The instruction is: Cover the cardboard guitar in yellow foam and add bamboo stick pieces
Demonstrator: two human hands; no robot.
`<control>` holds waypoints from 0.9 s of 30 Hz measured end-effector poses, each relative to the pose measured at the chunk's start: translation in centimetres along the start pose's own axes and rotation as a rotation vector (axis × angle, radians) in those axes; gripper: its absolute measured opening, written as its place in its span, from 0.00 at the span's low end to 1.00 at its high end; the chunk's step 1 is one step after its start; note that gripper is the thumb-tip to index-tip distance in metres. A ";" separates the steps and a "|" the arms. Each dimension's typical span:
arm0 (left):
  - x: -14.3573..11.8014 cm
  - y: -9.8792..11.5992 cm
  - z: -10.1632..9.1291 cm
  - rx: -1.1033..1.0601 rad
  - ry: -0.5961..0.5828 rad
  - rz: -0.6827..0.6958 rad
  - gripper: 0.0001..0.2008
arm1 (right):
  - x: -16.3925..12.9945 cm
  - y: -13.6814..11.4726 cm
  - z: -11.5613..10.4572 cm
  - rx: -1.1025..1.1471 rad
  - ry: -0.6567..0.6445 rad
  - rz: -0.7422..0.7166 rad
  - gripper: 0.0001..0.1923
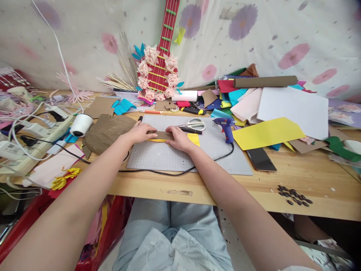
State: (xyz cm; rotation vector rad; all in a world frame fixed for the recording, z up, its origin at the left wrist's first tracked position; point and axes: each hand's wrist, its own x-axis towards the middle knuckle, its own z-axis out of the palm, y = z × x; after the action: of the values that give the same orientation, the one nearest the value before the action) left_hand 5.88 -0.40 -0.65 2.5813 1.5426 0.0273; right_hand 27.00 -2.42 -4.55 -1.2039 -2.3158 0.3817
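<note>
A narrow brown paper-covered strip, with yellow along its near edge, lies across the grey cutting mat. My left hand holds its left end, fingers stretched over the top. At the right end my right hand grips it, thumb on the near side and fingers on the far side. A yellow piece shows just beyond my right hand. Behind that hand are scissors with white handles and a black pen-like tool. The strip's ends are partly hidden by my hands.
A blue glue gun stands on the mat's right, its black cord running across the front. Left is a rounded brown paper-covered shape. A phone, yellow sheet and dark beads lie right. A red paper guitar stands behind.
</note>
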 end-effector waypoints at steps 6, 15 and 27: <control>-0.3 -0.1 0.2 0.044 0.019 0.021 0.26 | 0.0 0.2 -0.1 -0.003 -0.004 -0.004 0.20; -0.6 -0.2 1.0 0.187 0.094 0.163 0.23 | 0.9 -2.0 1.4 -0.122 0.077 0.003 0.23; -0.8 0.0 1.1 0.199 0.101 0.140 0.23 | 1.8 -2.5 1.9 -0.019 0.038 0.103 0.22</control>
State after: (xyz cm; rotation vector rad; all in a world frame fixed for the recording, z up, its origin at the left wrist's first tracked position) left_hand 5.62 -1.23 -1.66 2.8822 1.4611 0.0202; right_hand 23.39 -2.44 -4.42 -1.3326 -2.2363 0.3703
